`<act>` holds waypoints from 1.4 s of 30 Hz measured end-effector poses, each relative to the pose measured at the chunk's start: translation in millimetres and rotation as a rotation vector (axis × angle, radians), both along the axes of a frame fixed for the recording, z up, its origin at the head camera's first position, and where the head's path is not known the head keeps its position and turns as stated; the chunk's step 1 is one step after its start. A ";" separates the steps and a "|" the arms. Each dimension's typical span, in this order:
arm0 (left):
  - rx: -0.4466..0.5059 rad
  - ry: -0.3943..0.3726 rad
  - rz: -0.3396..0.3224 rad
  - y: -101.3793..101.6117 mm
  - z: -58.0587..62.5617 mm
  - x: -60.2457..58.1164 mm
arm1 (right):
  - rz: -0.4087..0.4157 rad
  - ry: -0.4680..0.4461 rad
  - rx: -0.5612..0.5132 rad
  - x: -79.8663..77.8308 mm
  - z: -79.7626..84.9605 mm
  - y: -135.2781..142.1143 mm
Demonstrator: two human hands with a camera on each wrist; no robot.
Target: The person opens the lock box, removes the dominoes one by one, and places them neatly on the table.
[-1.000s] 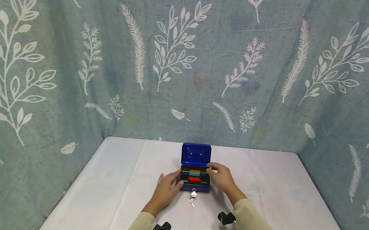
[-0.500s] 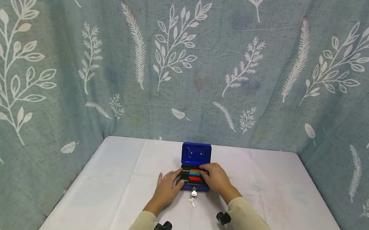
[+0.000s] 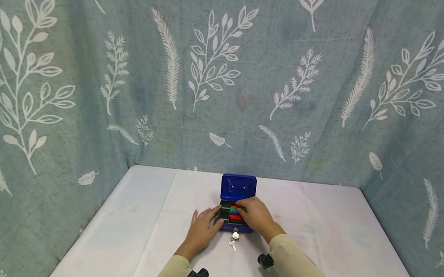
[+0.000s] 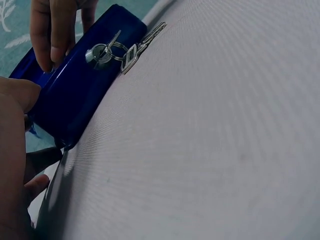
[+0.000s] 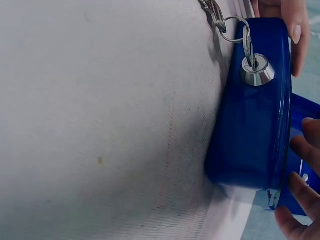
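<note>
A blue cash box [image 3: 236, 229] stands with its lid [image 3: 238, 188] raised at the back. Inside is a black tray [image 3: 224, 216] with compartments. Red, green and blue pieces [image 3: 235, 218] lie in the tray's middle section, partly covered by my right hand. My left hand [image 3: 200, 233] rests at the box's left side, fingers spread, with its thumb [image 4: 27, 92] on the top edge. From the right, my right hand [image 3: 257, 215] reaches over the tray, fingertips down at the coloured pieces. I cannot tell whether these fingers pinch a piece.
A key sits in the front lock [image 5: 257, 70], and more keys [image 3: 232, 244] hang from its ring onto the white-covered table [image 3: 138, 219]. Black wrist cameras [image 3: 198, 276] stick out near both sleeves. Leaf-patterned curtains [image 3: 228, 76] enclose the back and sides.
My right hand has moved left from the box's right edge to over the coloured pieces, covering part of them. My left hand stays at the left side. The head view has shifted slightly.
</note>
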State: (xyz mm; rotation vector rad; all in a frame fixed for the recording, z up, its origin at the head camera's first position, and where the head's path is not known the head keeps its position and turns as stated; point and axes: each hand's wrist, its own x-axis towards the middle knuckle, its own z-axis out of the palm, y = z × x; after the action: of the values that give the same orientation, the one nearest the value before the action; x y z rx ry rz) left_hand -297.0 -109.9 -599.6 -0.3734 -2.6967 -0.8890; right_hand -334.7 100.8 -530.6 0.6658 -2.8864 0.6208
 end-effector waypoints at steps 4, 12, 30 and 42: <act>0.017 0.011 -0.003 0.7 0.5 2.6 | 0.004 0.010 0.020 -1.4 -0.7 -2.0; 0.029 0.008 -0.006 3.7 3.6 3.9 | 0.022 0.052 0.082 -4.8 -2.3 -5.5; 0.005 0.008 0.001 2.8 3.0 2.9 | 0.028 0.041 0.085 -9.3 -0.3 -7.2; 0.012 0.022 -0.001 -0.1 1.4 2.2 | 0.022 -0.002 0.002 -9.9 0.5 -6.8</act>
State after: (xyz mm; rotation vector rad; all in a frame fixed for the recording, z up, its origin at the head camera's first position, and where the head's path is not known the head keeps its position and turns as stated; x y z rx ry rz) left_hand -294.8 -109.9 -598.3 -0.3797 -2.6705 -0.8962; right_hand -344.6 94.0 -530.1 0.6985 -2.8863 0.6217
